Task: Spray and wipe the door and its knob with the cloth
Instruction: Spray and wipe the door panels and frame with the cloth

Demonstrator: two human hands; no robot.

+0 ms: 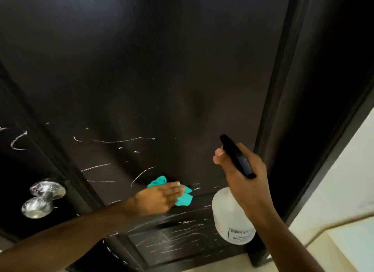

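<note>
- head view: the left hand (162, 198) is pressing a teal cloth (182, 196) flat against the dark door (153, 73), low on the big upper panel, just above the ledge that divides it from the lower panel. the fingers are lying straight over the cloth, not curling round it, so the cloth is being pinned under the palm and fingers, with crumpled corners sticking out above and to the right.
- head view: the right hand (242, 170) is gripping a spray bottle (230, 217) by its black head, fingers wrapping the neck; one finger is reaching to the front, though whether it is squeezing the trigger is not clear. the clear body is hanging below the hand, near the door's right edge, and the nozzle is pointing up at the panel.
- head view: white scribbles (121, 140) are showing across the middle band of the door and thickly on the lower panel (178, 241), so the wiping seems to be only partly done at best; the upper part of the door is looking clean, but no wet spray is visible there.
- head view: the metal knob (37, 207) is sitting well to the left of the cloth, apart from both hands, and is showing pale smears; i judge it is not yet wiped.
</note>
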